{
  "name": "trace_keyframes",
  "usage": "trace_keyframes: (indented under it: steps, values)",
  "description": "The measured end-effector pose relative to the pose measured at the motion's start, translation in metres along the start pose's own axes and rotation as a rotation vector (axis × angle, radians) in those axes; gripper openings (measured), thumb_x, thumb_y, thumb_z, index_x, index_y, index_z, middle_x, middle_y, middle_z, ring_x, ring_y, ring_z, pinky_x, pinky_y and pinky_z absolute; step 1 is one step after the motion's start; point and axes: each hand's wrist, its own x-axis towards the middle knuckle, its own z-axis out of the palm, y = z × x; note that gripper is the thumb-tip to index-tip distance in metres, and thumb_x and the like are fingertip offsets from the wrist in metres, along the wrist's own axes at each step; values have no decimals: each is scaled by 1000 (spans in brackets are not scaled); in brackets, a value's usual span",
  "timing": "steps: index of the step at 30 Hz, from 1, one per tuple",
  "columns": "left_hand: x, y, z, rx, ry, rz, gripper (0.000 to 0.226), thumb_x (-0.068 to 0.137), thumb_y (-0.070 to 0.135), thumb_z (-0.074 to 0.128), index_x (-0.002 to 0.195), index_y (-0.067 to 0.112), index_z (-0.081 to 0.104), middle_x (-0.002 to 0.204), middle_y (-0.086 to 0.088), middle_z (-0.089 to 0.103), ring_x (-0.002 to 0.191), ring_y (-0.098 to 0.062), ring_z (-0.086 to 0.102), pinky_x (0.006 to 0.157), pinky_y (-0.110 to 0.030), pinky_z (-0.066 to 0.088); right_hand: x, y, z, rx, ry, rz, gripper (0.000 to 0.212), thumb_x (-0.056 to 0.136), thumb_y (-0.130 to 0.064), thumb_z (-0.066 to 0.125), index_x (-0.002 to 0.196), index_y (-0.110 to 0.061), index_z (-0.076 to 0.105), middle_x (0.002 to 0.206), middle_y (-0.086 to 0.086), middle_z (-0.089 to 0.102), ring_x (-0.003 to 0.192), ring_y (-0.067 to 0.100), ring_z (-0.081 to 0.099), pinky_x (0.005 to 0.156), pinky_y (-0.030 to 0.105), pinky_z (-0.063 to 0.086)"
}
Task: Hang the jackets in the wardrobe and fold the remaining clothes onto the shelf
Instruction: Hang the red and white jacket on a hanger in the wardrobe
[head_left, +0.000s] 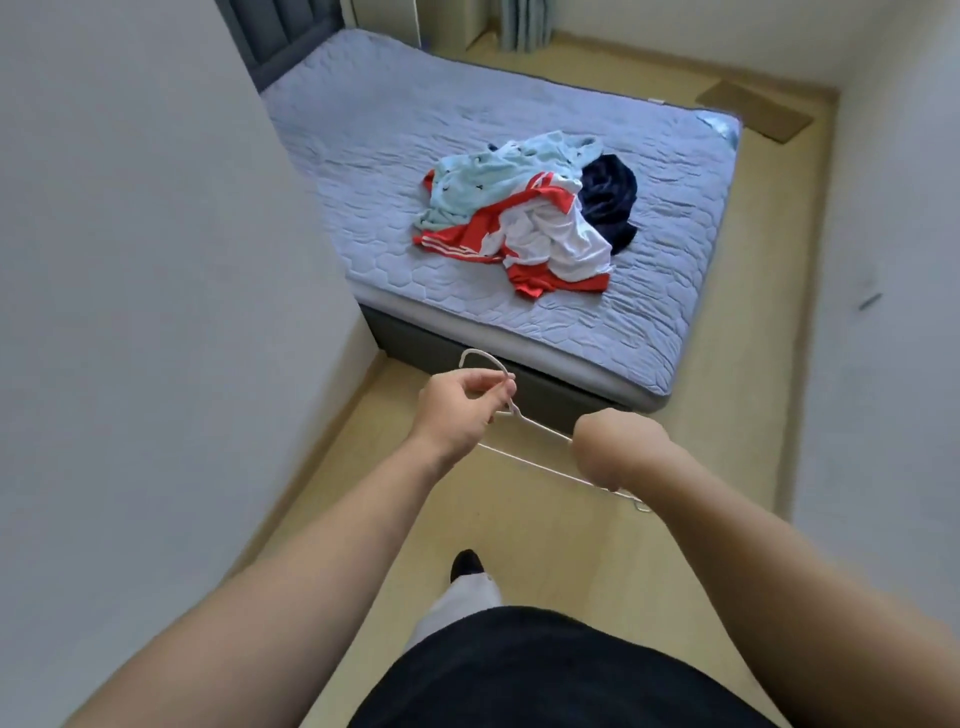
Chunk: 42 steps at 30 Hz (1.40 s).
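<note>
A white wire hanger (524, 453) is held over the floor in front of the bed. My left hand (462, 408) pinches its neck just below the hook. My right hand (615, 449) grips the hanger's right shoulder, with its fingers hidden behind the wrist. A heap of clothes lies on the bed ahead: a red and white striped jacket (524, 239), a pale blue garment (483, 182) and a dark navy one (608, 200). The wardrobe and shelf are out of view.
The bed (374, 135) with a quilted grey-blue cover fills the middle. A white wall (130, 260) closes the left side and another (893, 260) the right. Light wooden floor (571, 545) runs between them. A cardboard piece (753, 111) lies at the far right; curtains hang behind.
</note>
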Motion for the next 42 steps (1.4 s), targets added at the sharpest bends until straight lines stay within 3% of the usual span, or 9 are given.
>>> trace_keyframes:
  steps: [4,8,17,23,28,31,36,40,42]
  values:
    - [92,32,15,153,-119,69,27,88,38,77,103,16,79,85,5,77,65,-3,63,79,-31,57,56,18,-41,87,-15,86,20,77,-3,53,67,-19,47,72,-1,51,58,18,48,62,31,43]
    - [162,62,33,157,-189,65,37,87,59,69,98,25,79,82,8,76,59,-5,66,60,-18,48,111,42,-65,168,50,142,16,95,-22,51,79,-22,50,74,-3,46,71,24,54,70,35,46]
    - [353,97,94,283,-180,29,29,94,45,67,88,20,80,83,-2,77,53,-8,66,69,-27,53,296,109,-148,292,-52,41,29,95,-46,54,95,-18,59,105,6,66,91,29,59,75,33,47]
    - [448,130,125,359,-208,6,36,89,55,64,85,24,81,66,15,72,56,-2,64,67,-25,48,398,134,-204,684,-87,-12,29,86,-31,70,107,-12,73,101,7,74,96,25,67,88,37,55]
    - [511,135,134,467,-250,25,31,92,56,62,82,31,79,72,19,72,75,2,65,78,-29,51,458,134,-219,987,-101,92,33,75,-7,78,104,-20,69,92,-1,71,83,15,64,73,30,52]
    - [554,127,131,481,-290,-8,46,96,61,53,65,32,71,64,14,68,67,-2,62,73,-23,49,492,126,-215,1075,-108,177,23,80,1,69,93,-17,67,83,-2,70,77,14,63,71,27,51]
    - [639,74,115,355,-51,-150,57,101,57,32,74,28,74,82,9,77,80,-13,69,82,-34,53,548,109,-193,1220,-54,324,4,90,-12,56,86,-12,56,90,12,67,81,27,58,66,30,45]
    - [725,-2,102,396,19,-362,34,104,35,42,81,24,65,96,-3,74,94,-31,69,88,-42,55,596,86,-167,1290,-102,394,21,94,-28,61,94,-8,54,99,18,70,91,37,63,80,45,53]
    - [769,-46,100,403,9,-509,26,101,24,47,78,23,60,93,-5,72,84,-31,67,72,-33,56,626,71,-150,1299,-143,394,38,99,-39,56,104,-2,55,104,22,69,96,42,65,84,49,53]
